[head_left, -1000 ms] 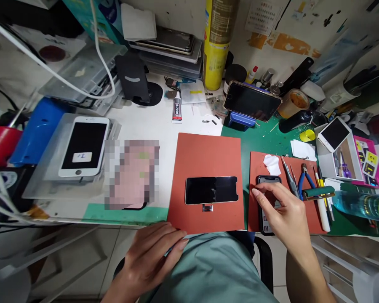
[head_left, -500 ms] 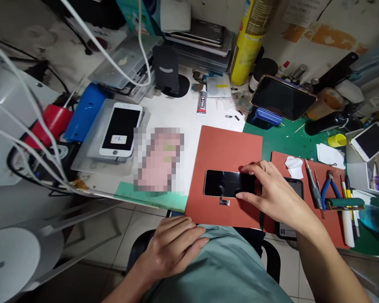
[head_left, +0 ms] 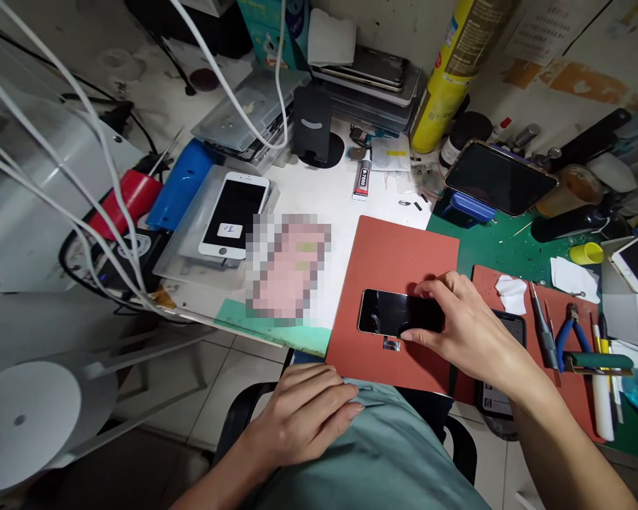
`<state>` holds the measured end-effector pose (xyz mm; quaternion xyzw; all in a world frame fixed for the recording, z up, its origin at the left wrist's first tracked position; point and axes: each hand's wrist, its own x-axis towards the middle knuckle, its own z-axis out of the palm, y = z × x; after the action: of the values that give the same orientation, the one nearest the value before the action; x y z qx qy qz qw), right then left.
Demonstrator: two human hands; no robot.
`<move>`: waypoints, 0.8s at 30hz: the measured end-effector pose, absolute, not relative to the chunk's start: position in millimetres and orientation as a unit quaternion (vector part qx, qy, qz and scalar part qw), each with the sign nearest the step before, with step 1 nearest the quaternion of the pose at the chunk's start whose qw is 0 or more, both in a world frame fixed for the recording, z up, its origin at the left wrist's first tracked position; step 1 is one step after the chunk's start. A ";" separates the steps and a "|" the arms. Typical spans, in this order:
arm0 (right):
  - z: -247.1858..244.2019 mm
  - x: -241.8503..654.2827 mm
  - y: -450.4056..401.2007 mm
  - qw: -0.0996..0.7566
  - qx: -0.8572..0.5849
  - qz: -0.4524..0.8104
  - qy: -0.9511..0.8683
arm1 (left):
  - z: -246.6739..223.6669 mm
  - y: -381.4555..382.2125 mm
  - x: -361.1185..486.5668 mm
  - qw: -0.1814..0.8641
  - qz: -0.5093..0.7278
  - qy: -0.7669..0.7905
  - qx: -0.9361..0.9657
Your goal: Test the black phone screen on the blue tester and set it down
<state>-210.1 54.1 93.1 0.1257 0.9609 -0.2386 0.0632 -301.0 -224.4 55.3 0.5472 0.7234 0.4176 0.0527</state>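
Cables (head_left: 74, 163) hang white across the left, above a white phone (head_left: 234, 216) lying on a clear tray. Nearer the body, the left hand (head_left: 303, 421) rests flat on the lap, fingers together and holding nothing. At centre a red mat (head_left: 398, 255) carries the black screen panel (head_left: 388, 313); the right hand (head_left: 465, 326) pinches its right end between thumb and fingertips. Just right, a dark phone (head_left: 502, 368) sits on a second red mat (head_left: 568, 382), beside blue pliers (head_left: 568, 329).

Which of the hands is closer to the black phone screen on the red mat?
Right. The right hand grips the black phone screen at its right end, fingers on both long edges. The left hand rests on the lap, below the red mat, apart from the screen.
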 end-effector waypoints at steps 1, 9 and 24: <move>93.4 -211.8 53.0 0.068 0.128 -0.237 0.961 | 55.2 -224.5 -301.1 0.054 0.418 0.723 0.547; 89.5 -219.8 48.9 0.076 0.120 -0.212 0.967 | 51.9 -228.6 -301.0 0.065 0.430 0.717 0.545; 81.3 -222.9 45.3 0.054 0.123 -0.192 0.972 | 54.5 -228.2 -301.5 0.084 0.438 0.711 0.544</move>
<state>-222.9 45.3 81.3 0.1233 0.9722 -0.1917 0.0541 -301.5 -228.2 54.5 0.5439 0.7107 0.4381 0.0843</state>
